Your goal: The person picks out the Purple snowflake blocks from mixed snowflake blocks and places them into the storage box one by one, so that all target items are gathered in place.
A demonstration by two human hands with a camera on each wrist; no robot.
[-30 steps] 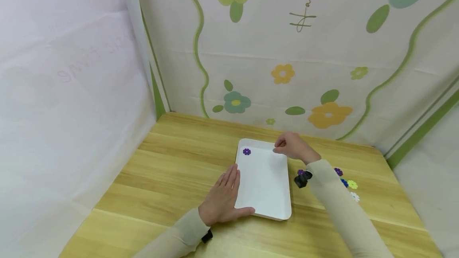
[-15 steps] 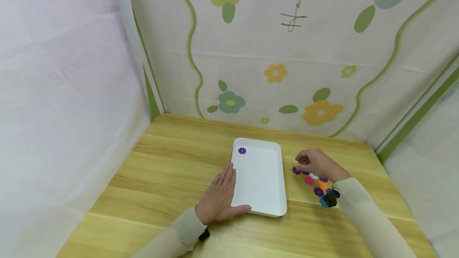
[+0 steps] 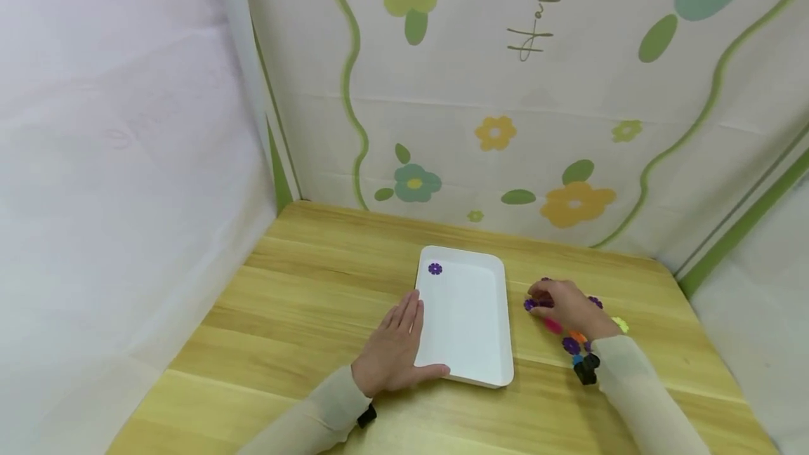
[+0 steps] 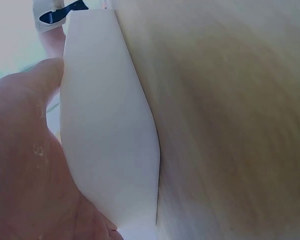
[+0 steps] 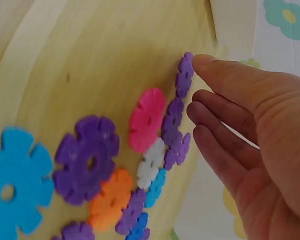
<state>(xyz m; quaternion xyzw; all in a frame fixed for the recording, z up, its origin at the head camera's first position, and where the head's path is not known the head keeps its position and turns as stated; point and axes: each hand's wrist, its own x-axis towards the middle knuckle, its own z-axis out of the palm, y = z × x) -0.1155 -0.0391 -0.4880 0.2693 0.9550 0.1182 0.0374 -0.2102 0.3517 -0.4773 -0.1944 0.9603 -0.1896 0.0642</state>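
Note:
My left hand (image 3: 393,355) lies along the left side of a white tray (image 3: 464,332), fingers straight, thumb at its near corner. In the left wrist view that hand rests against the tray's outer wall (image 4: 105,110). One purple flower-shaped plastic disc (image 3: 435,269) lies inside near the tray's far left corner. Right of the tray, my right hand (image 3: 571,309) is low over a group of such discs. The right wrist view has its thumb tip at the edge of a purple disc (image 5: 184,75), with the other fingers bent loosely and apart from the thumb.
Around the right hand lie a pink disc (image 5: 147,120), an orange disc (image 5: 110,200), a white disc (image 5: 150,163), a blue disc (image 5: 25,182) and several purple ones. A yellow disc (image 3: 620,325) is farther right. Patterned cloth (image 3: 480,76) hangs behind the wooden table (image 3: 316,286).
My right hand has moved from above the tray's far right corner back to the discs on the right and lowered among them. The left hand has stayed at the tray.

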